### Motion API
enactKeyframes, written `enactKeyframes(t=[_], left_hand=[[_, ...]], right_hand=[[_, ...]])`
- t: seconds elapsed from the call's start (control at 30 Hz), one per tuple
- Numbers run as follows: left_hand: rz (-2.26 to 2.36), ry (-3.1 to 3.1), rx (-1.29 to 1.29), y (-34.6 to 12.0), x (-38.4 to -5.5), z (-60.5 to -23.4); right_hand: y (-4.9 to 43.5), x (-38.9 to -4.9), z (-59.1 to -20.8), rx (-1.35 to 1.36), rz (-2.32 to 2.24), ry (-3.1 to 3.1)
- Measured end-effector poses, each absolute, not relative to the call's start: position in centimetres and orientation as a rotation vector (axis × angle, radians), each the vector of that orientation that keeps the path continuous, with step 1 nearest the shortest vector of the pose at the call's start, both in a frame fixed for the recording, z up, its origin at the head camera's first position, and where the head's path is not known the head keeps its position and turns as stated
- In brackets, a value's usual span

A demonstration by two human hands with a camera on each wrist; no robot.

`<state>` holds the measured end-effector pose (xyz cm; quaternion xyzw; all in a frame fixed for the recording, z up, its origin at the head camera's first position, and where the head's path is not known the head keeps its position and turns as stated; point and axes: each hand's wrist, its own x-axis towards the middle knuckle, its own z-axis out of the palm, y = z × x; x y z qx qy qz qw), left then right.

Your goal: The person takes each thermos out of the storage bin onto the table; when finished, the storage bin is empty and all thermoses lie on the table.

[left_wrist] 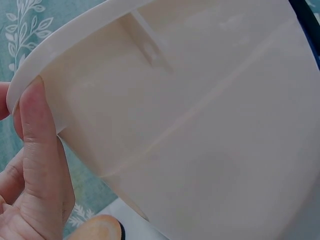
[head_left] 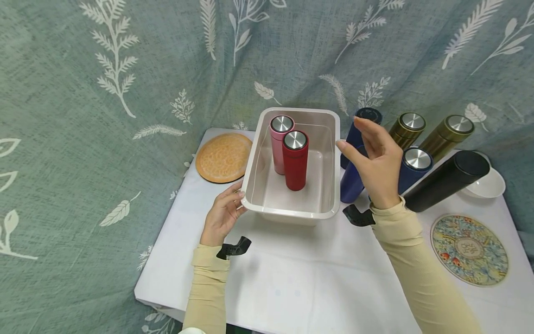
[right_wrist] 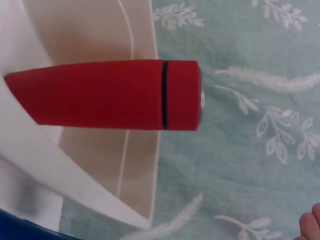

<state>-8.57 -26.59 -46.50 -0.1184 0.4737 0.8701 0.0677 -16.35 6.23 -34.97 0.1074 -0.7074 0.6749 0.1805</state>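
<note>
A beige plastic tub (head_left: 321,185) stands in the middle of the white table. Inside it are a red thermos (head_left: 295,167) and, just behind, a pink thermos (head_left: 277,144), both upright with steel-topped lids. My left hand (head_left: 225,211) grips the tub's rim at the near left corner; the left wrist view shows thumb and fingers pinching the rim (left_wrist: 65,42). To the right of the tub, my right hand (head_left: 377,162) hovers with thumb and fingers spread apart, holding nothing. Behind and under it are blue thermoses (head_left: 352,183), partly hidden by the hand.
Right of the tub stand olive-gold thermoses (head_left: 444,139), a navy thermos (head_left: 410,171) and a black one (head_left: 446,183). A white bowl (head_left: 490,185) sits at far right, near a patterned round mat (head_left: 469,250). An orange round mat (head_left: 224,157) lies at back left. A leaf-print curtain (head_left: 167,60) hangs behind.
</note>
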Motion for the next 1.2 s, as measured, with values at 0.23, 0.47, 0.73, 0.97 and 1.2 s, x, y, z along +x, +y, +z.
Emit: enactKeyframes(t=[0.23,0.47,0.73,0.97,1.2], left_hand=[[2.613,1.426,-0.384,-26.6,-8.6,-46.3],[2.613,1.434,-0.369,-26.7,-8.6,-46.4],[2.622,1.418,-0.369,-26.6,-8.6,-46.3],[2.625,1.411,-0.377,-26.7,-8.5,-46.3],[2.613,1.424,-0.363,-26.6,-8.5,-46.3]], right_hand=[[5.3,-17.3,-36.2,0.288,1.924,-2.025],[4.3,-17.8,-36.6,0.297,1.921,-2.072],[3.2,-18.1,-37.0,0.331,1.867,-2.112],[2.5,-18.8,-37.3,0.331,1.859,-2.112],[1.6,-19.0,-37.6,0.312,1.858,-2.147]])
